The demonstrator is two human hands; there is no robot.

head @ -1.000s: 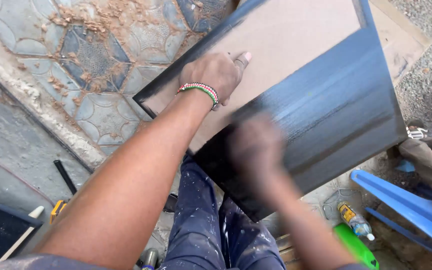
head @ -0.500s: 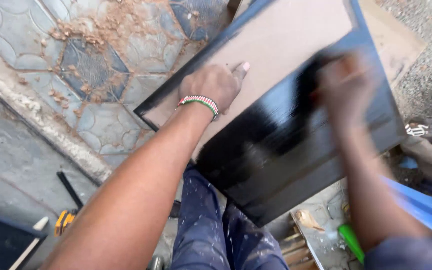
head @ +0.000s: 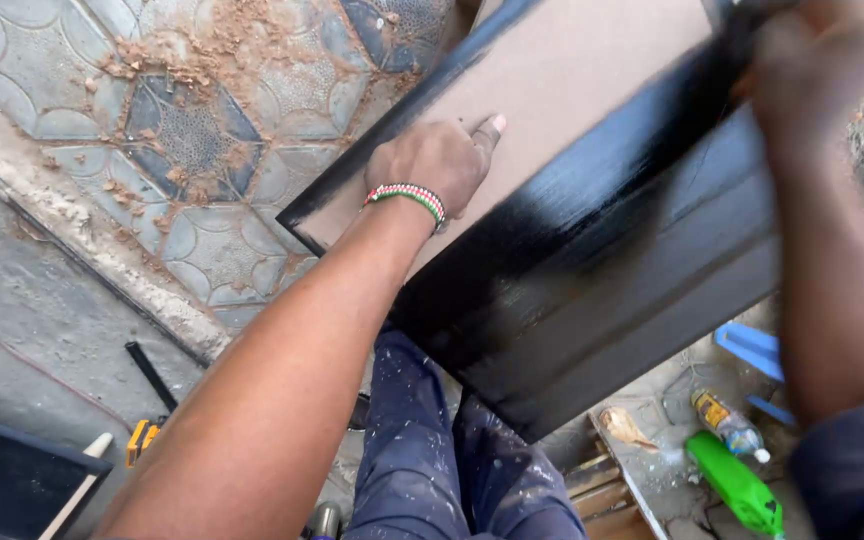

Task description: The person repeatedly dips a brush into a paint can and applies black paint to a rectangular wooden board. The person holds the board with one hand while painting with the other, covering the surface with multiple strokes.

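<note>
The right hand point(head: 812, 65) is smeared by motion blur at the upper edge, so whatever it grips against the glossy black-painted wooden panel point(head: 602, 290) cannot be made out. That panel's top runs out of view. The bright green plastic bottle point(head: 737, 485) is cut off at the bottom edge.

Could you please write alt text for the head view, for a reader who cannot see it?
A person's left hand, in a beaded bracelet, presses on a brown panel while the blurred right hand is at its glossy black edge. A green bottle lies on the ground.
</note>
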